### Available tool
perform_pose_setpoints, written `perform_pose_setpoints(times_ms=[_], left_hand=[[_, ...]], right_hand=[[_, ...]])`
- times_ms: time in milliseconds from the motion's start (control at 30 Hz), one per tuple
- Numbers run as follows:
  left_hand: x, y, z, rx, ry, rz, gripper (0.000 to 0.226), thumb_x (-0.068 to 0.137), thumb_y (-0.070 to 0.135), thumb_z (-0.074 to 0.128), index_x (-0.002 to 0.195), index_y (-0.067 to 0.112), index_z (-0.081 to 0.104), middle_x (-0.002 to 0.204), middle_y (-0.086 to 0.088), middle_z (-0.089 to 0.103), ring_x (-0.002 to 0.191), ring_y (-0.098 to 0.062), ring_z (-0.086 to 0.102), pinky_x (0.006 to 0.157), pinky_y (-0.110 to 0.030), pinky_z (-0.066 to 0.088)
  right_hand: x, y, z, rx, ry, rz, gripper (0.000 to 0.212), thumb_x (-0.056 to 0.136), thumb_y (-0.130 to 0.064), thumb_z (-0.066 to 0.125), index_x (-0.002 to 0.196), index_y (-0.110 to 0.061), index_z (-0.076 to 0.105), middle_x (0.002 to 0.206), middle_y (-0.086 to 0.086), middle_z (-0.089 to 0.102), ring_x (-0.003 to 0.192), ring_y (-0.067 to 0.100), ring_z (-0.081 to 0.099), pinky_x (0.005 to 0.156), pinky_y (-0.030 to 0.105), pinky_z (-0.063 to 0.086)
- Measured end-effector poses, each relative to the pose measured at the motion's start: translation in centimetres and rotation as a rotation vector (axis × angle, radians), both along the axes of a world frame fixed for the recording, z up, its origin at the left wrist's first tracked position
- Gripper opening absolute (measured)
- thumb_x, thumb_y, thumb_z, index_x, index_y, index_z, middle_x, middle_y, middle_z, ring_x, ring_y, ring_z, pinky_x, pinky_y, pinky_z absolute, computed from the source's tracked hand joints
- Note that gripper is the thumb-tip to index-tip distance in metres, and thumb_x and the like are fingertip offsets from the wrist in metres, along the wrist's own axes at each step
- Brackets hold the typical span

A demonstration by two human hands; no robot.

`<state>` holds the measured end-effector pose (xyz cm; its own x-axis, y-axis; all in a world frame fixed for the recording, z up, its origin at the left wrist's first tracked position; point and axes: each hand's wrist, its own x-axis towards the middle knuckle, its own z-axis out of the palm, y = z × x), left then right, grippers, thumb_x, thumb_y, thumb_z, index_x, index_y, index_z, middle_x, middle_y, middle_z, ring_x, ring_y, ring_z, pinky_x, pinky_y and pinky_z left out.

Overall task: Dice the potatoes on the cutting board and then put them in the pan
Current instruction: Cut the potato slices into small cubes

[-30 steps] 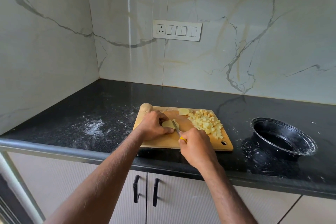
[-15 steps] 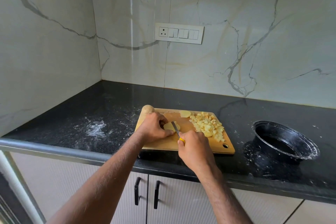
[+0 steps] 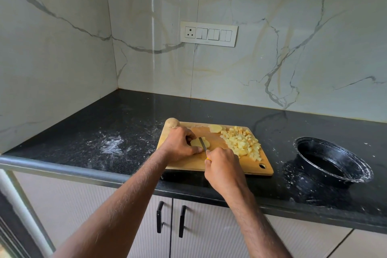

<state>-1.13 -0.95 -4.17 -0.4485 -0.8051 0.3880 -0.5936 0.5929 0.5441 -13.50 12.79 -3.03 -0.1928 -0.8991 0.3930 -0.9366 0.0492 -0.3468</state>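
Observation:
A wooden cutting board (image 3: 188,164) lies on the black counter. My left hand (image 3: 180,142) holds a peeled potato piece (image 3: 196,142) flat on the board. My right hand (image 3: 222,165) grips a yellow-handled knife (image 3: 202,144) whose blade crosses that piece. A heap of diced potato (image 3: 243,142) covers the board's right half, with one flat slice (image 3: 215,128) behind it. A whole unpeeled potato (image 3: 172,122) sits at the board's far left corner. The black pan (image 3: 333,161) stands to the right of the board with nothing visible inside.
White powder smears mark the counter (image 3: 111,144) left of the board and around the pan. Marble walls close the back and left. A switch panel (image 3: 209,33) is on the back wall. Cabinet handles (image 3: 160,217) sit below the counter edge.
The view has tilted slightly, so everything sits lower in frame. Both hands stay on the potato piece and knife, the blade shifting slightly over the piece.

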Motion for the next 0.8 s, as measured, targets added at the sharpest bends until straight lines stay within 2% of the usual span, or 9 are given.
perform_pose_setpoints(times_ms=[133,200,300,500,567,633,733,800], left_hand=[[0.0,-0.2,-0.1,0.004,-0.018,-0.015,0.039,0.07,0.042,0.082,0.091,0.01,0.075,0.081,-0.001,0.069,0.077,-0.019,0.062,0.073,-0.036,0.053],[0.0,-0.3,-0.1,0.006,-0.022,-0.029,0.032,0.069,0.042,0.08,0.081,0.013,0.073,0.074,0.001,0.066,0.072,-0.018,0.06,0.068,-0.035,0.051],[0.0,-0.1,0.0,-0.003,-0.019,-0.05,0.027,0.069,0.038,0.078,0.061,0.022,0.058,0.061,0.005,0.057,0.061,-0.016,0.05,0.058,-0.029,0.04],[0.1,0.0,0.1,0.002,-0.01,-0.078,0.028,0.07,0.032,0.077,0.058,0.025,0.053,0.057,0.006,0.052,0.058,-0.015,0.044,0.055,-0.028,0.037],[0.0,-0.1,0.0,0.013,-0.024,-0.057,0.022,0.07,0.034,0.076,0.063,0.02,0.061,0.062,0.002,0.058,0.061,-0.017,0.05,0.058,-0.032,0.042],[0.0,-0.4,-0.1,0.012,-0.038,-0.018,0.031,0.069,0.04,0.074,0.076,0.011,0.07,0.071,-0.001,0.065,0.07,-0.019,0.058,0.064,-0.035,0.048],[-0.1,-0.5,-0.1,0.025,-0.041,0.011,0.033,0.072,0.04,0.077,0.091,0.014,0.074,0.085,0.002,0.068,0.079,-0.016,0.06,0.069,-0.027,0.049],[-0.1,-0.5,-0.1,0.025,-0.041,0.02,0.031,0.074,0.038,0.077,0.094,0.015,0.074,0.089,0.003,0.067,0.082,-0.014,0.06,0.071,-0.025,0.049]], right_hand=[[-0.3,-0.9,-0.1,0.005,-0.057,0.004,0.023,0.098,-0.02,0.062,0.117,-0.012,0.071,0.106,0.004,0.071,0.088,0.016,0.065,0.075,0.028,0.059],[-0.1,-1.6,-0.2,0.022,-0.053,0.0,0.022,0.098,-0.021,0.061,0.117,-0.014,0.072,0.108,0.003,0.071,0.088,0.016,0.065,0.075,0.03,0.059],[0.2,-2.4,-0.1,0.051,-0.035,-0.014,0.022,0.098,-0.022,0.062,0.117,-0.014,0.069,0.109,0.003,0.068,0.089,0.017,0.063,0.072,0.033,0.06],[0.7,-2.2,0.2,0.071,0.035,-0.017,0.018,0.097,-0.021,0.063,0.114,-0.017,0.069,0.1,0.001,0.064,0.084,0.015,0.061,0.065,0.03,0.057],[0.7,-1.7,-0.1,0.071,0.049,-0.007,0.016,0.097,-0.019,0.062,0.111,-0.017,0.07,0.098,0.002,0.065,0.082,0.017,0.061,0.064,0.029,0.055],[0.5,-1.0,-0.4,0.068,0.048,0.008,0.015,0.097,-0.017,0.061,0.108,-0.016,0.071,0.095,0.001,0.066,0.08,0.017,0.061,0.065,0.03,0.056],[0.2,0.0,-0.6,0.05,0.027,0.03,0.017,0.097,-0.017,0.061,0.112,-0.013,0.07,0.095,0.002,0.067,0.081,0.017,0.06,0.069,0.03,0.056],[-0.1,0.5,-0.8,0.043,0.024,0.034,0.02,0.098,-0.017,0.06,0.114,-0.012,0.07,0.094,0.003,0.068,0.08,0.017,0.06,0.069,0.029,0.056]])
